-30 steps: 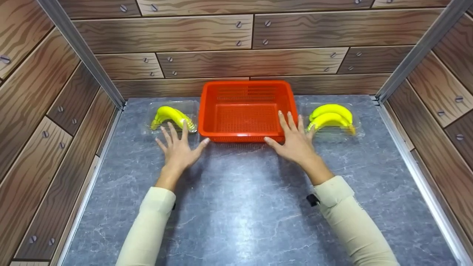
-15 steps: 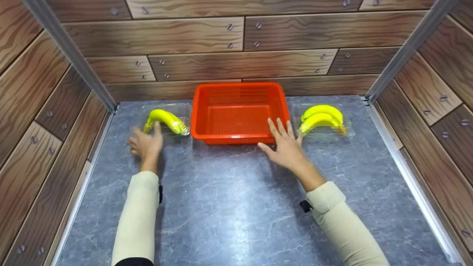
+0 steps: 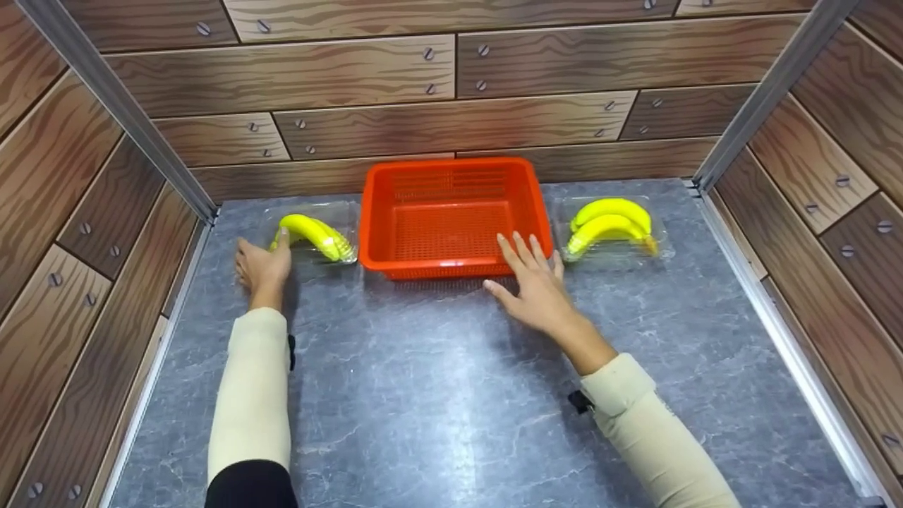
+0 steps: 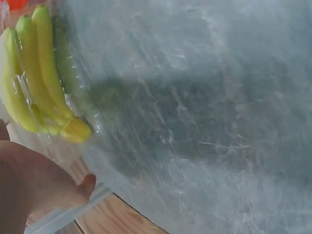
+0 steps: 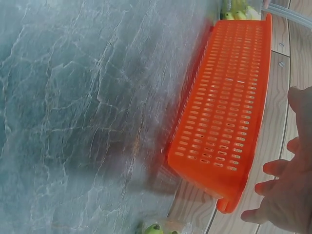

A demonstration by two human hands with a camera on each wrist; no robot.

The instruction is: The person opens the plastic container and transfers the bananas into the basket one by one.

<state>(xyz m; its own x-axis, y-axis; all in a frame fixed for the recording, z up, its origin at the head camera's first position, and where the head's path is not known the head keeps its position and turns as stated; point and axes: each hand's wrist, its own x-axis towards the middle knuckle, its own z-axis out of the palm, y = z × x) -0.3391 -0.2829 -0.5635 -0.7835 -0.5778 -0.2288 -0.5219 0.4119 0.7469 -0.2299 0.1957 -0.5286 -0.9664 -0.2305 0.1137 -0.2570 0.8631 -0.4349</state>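
At the left, a clear plastic box (image 3: pixel 338 208) holds a bunch of yellow bananas (image 3: pixel 310 234); the left wrist view shows the bananas (image 4: pixel 36 73) through the plastic. My left hand (image 3: pixel 262 269) is at this box's front-left corner, thumb near the banana stem and bent fingers outside the left edge. Some of its fingers are hidden. Spread and holding nothing, my right hand (image 3: pixel 537 293) is over the front-right corner of the red plastic basket (image 3: pixel 451 267). In the right wrist view, that hand (image 5: pixel 287 190) appears apart from the basket (image 5: pixel 222 102).
Right of the basket stands another clear box (image 3: pixel 663 247) with yellow bananas (image 3: pixel 610 224). The blue-grey marbled table (image 3: pixel 423 395) is bounded by wood-patterned walls (image 3: pixel 367 134) behind and at both sides, with metal rails (image 3: pixel 790 346) along the edges.
My left hand has moved left from in front of the bananas to the left box's outer corner, its fingers drawing in. The right hand stays spread by the basket; the view has shifted slightly.
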